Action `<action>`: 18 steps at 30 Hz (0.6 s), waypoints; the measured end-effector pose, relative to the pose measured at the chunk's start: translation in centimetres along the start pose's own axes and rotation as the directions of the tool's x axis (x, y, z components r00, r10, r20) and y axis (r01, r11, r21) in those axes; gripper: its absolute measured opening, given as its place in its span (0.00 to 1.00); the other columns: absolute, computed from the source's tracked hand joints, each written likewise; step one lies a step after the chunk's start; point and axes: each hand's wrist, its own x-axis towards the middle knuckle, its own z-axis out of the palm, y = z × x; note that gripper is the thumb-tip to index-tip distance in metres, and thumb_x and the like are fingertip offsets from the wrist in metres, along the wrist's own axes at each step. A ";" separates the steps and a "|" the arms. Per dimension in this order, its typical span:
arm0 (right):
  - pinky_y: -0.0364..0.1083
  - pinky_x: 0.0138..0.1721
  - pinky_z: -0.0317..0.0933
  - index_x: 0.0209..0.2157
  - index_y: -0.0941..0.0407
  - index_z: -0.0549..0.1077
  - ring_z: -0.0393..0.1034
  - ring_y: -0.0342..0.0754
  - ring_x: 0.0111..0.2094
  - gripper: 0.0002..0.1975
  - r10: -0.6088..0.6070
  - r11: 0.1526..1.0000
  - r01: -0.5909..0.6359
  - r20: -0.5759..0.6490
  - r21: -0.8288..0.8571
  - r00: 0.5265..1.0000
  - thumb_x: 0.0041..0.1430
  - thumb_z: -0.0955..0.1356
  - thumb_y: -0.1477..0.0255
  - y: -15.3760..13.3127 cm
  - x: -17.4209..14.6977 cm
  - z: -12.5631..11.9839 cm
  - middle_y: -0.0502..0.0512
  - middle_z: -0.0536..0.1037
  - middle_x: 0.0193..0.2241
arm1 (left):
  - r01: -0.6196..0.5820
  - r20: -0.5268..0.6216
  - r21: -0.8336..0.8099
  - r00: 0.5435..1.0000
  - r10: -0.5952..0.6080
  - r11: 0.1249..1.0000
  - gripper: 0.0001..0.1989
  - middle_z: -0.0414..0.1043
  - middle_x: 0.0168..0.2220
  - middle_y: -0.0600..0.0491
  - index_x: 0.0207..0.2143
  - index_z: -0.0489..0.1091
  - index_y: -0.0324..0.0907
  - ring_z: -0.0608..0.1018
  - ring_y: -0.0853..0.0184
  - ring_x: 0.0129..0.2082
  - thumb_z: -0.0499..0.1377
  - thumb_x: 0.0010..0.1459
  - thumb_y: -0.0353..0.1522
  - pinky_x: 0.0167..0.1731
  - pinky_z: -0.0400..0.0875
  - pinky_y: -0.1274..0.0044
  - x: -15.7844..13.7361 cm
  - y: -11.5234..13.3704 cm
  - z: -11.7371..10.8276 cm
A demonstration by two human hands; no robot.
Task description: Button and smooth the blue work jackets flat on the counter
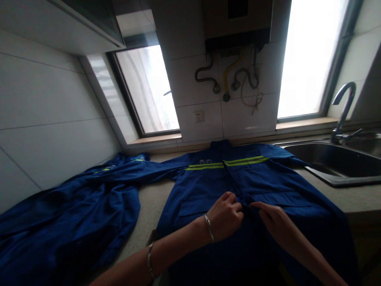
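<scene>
- Blue cloth sits heaped at the left, probably pushed there to make room.
- Next, the jacket lies spread on the counter, collar far and lower part near, seemingly so its front opening falls within my reach.
- My left hand is curled nearly closed, pinching that opening's edge, likely to steady it.
- My right hand, half open with forefinger stretched out, meets the opening from the right; I cannot tell whether it grips.
- Far right, the sink borders the jacket's sleeve.
</scene>
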 end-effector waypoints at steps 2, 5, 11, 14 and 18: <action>0.45 0.37 0.64 0.40 0.57 0.76 0.73 0.49 0.34 0.18 0.015 0.998 -0.015 0.004 0.061 1.000 0.59 0.58 0.67 -0.6 0.1 -0.3 0.54 0.79 0.32 | 0.023 0.013 -0.025 1.000 -0.022 0.999 0.07 0.72 0.32 0.53 0.31 0.69 0.41 0.69 0.66 0.40 0.52 0.59 0.31 0.53 0.54 0.69 0.1 -0.2 0.0; 0.44 0.34 0.65 0.37 0.57 0.78 0.73 0.50 0.32 0.16 0.027 0.990 -0.033 0.042 0.136 0.999 0.56 0.63 0.65 -1.4 0.5 -0.7 0.53 0.79 0.31 | 0.114 0.020 -0.037 0.993 -0.113 0.993 0.10 0.73 0.33 0.51 0.32 0.68 0.40 0.70 0.66 0.39 0.49 0.62 0.32 0.50 0.56 0.70 0.3 -0.3 0.4; 0.47 0.40 0.66 0.39 0.58 0.77 0.73 0.51 0.37 0.16 0.042 0.980 -0.041 -0.003 0.194 0.999 0.54 0.64 0.66 -1.6 1.6 -0.1 0.56 0.79 0.36 | 0.261 -0.006 -0.209 0.963 -0.269 0.942 0.10 0.74 0.36 0.52 0.37 0.67 0.41 0.73 0.67 0.37 0.47 0.63 0.32 0.40 0.63 0.75 0.5 0.2 1.7; 0.47 0.42 0.66 0.40 0.59 0.77 0.73 0.52 0.39 0.16 0.047 0.979 -0.041 -0.026 0.200 0.999 0.54 0.64 0.65 -1.6 1.4 0.5 0.58 0.79 0.37 | 0.316 0.004 -0.315 0.943 -0.331 0.895 0.08 0.75 0.35 0.55 0.38 0.68 0.43 0.75 0.69 0.36 0.50 0.62 0.32 0.39 0.64 0.77 0.3 0.2 2.3; 0.49 0.44 0.65 0.43 0.59 0.76 0.72 0.53 0.41 0.18 0.032 0.978 -0.024 -0.035 0.209 0.999 0.55 0.64 0.64 -1.7 0.8 1.1 0.59 0.78 0.40 | 0.370 0.026 -0.326 0.924 -0.383 0.870 0.10 0.75 0.35 0.54 0.36 0.68 0.42 0.76 0.67 0.34 0.48 0.62 0.32 0.36 0.66 0.78 0.2 0.2 2.9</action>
